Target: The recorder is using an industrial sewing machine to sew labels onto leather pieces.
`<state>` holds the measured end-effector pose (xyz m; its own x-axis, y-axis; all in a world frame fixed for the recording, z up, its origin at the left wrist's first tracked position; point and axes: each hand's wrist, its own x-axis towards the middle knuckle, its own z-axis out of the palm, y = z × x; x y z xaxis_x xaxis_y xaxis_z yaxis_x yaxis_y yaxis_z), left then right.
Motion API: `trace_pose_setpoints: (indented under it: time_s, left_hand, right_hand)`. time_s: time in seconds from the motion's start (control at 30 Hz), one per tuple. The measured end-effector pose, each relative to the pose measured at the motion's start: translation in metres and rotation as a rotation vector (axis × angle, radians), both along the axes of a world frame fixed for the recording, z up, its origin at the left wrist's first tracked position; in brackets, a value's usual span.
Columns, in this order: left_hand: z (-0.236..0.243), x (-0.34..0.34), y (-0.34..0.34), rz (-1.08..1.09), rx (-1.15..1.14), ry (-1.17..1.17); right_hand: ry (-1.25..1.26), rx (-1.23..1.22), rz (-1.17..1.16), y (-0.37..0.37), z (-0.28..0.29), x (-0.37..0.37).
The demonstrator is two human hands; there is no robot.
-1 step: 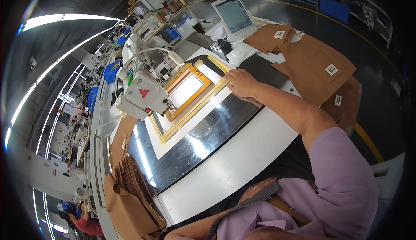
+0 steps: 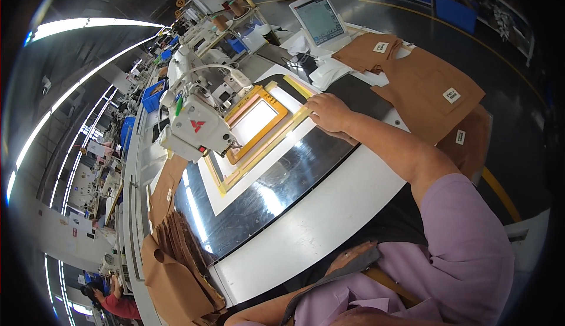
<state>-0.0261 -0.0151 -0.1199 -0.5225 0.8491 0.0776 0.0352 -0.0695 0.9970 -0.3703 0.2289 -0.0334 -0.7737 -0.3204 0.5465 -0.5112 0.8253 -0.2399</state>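
1. At the far left, a co-worker in a red sleeve (image 2: 122, 307) sits low, well apart from the worktop.
2. Next, a thick stack of brown pieces (image 2: 179, 282) lies at the left end of the white worktop (image 2: 312, 232).
3. To the right of it and farther back stands the white machine head (image 2: 197, 127), with its lower end near the orange frame.
4. The orange frame (image 2: 275, 117), which has a white rectangle inside, lies on the glossy plate (image 2: 250, 214), beside the machine head. A yellow border (image 2: 265, 150) runs along its near side.
5. Behind, a tilted screen (image 2: 319, 20) stands at the back.
6. The right hand (image 2: 329, 111) rests with bent fingers on the far right end of the yellow border; whether it grips, one cannot tell.
7. The left hand (image 2: 353, 257) is low before the body, partly covered by a grey cloth (image 2: 360, 262); its opening and any hold cannot be told.
8. At the right lie flat brown panels (image 2: 421, 84) with 3 white labels (image 2: 451, 95).
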Motion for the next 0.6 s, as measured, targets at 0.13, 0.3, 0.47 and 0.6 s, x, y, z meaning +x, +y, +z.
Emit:
trace_pose_setpoints:
  time_s: [0.13, 0.3, 0.47, 0.6]
  left_hand:
    - [0.018, 0.001, 0.000, -0.013, -0.084, 0.037]
    - [0.045, 0.000, -0.002, -0.037, -0.193, 0.073]
    - [0.050, -0.011, -0.010, -0.058, -0.184, 0.147]
    - [0.043, -0.007, -0.010, 0.004, -0.197, 0.219]
  right_hand:
    - [-0.034, 0.009, -0.006, -0.001, 0.004, 0.003]
    - [-0.033, 0.020, 0.002, -0.004, 0.000, -0.002]
    - [-0.024, 0.022, 0.011, -0.001, 0.005, 0.004]
    - [-0.032, -0.007, 0.017, -0.002, 0.004, 0.003]
